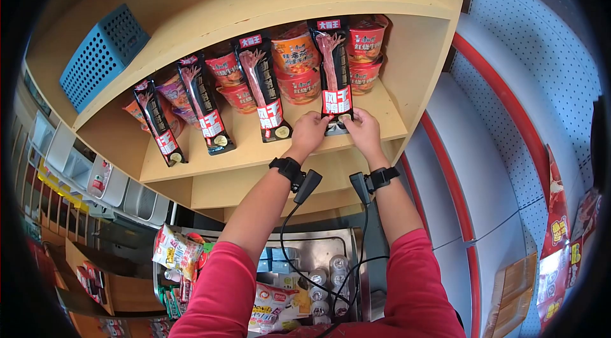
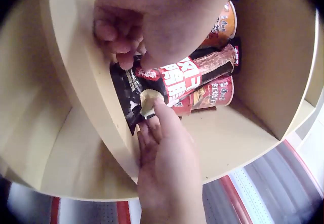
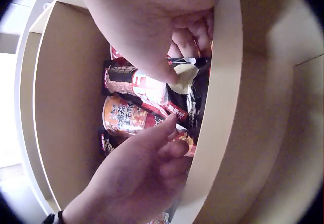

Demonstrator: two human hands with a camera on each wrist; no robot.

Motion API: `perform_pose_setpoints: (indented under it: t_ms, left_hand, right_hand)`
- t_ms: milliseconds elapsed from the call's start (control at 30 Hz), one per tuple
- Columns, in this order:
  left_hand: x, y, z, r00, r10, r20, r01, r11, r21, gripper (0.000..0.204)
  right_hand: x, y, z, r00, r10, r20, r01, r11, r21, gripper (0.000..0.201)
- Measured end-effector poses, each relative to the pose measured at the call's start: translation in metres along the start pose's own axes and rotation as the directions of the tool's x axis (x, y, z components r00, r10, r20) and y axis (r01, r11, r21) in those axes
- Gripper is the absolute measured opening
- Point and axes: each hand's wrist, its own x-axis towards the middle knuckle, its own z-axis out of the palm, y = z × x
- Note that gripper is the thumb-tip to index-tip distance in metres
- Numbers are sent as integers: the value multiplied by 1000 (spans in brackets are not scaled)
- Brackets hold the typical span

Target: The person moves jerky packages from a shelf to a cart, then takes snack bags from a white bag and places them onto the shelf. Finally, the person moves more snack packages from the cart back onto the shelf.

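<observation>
A black dried-meat snack packet [image 1: 332,61] leans upright against stacked instant noodle cups [image 1: 297,86] at the right of the wooden shelf [image 1: 248,158]. My left hand [image 1: 308,134] pinches its lower left corner with thumb and fingertips. At the lower right corner, my right hand [image 1: 365,133] grips the packet, thumb on its round pale sticker [image 2: 151,100] and fingers behind it. The packet's foot is close to the shelf's front edge. Similar packets [image 1: 262,86] lean in a row to the left, in front of more cups.
A blue perforated basket [image 1: 102,58] stands on the upper shelf. Below, a metal cart [image 1: 347,239] carries bottles, bags and boxes. Grey shelves with red edge strips [image 1: 445,166] flank the right side. Cables [image 1: 286,236] hang from the wrist cameras.
</observation>
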Motion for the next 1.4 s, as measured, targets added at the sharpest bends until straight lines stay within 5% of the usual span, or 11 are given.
perform_pose_setpoints:
  t_ms: [300, 467, 667, 967, 1067, 1200, 1300, 1400]
  left_hand:
    - [-6, 11, -1, 996, 3, -89, 10, 990, 144, 33]
    - [-9, 13, -3, 995, 2, -101, 10, 993, 120, 33]
    - [-14, 13, -6, 994, -4, -106, 8, 999, 35, 34]
    - [-65, 32, -33, 998, -16, -67, 11, 997, -72, 25]
    - [-94, 27, -47, 995, 97, 26, -91, 979, -182, 15]
    - [-157, 57, -99, 948, 102, 303, -19, 964, -266, 15]
    - [-205, 64, -135, 910, 267, 318, -150, 926, -347, 15]
    - [-260, 88, -197, 886, 290, 361, -161, 924, -348, 15]
  right_hand:
    - [-2, -14, -2, 997, -47, -56, 41, 995, -94, 41]
    - [-3, -28, -5, 999, 49, 14, -47, 995, -92, 42]
    - [-5, -19, 0, 996, -37, -80, 23, 985, -169, 46]
    - [-12, -49, -33, 977, -17, -214, 32, 997, 64, 37]
    - [-29, -120, -58, 935, -114, -336, 141, 988, 56, 23]
    - [-63, -205, -96, 820, -308, -483, 362, 932, 21, 11]
    - [-104, -278, -120, 701, -414, -580, 449, 889, -91, 12]
    - [-150, -340, -141, 560, -575, -597, 621, 768, -157, 18]
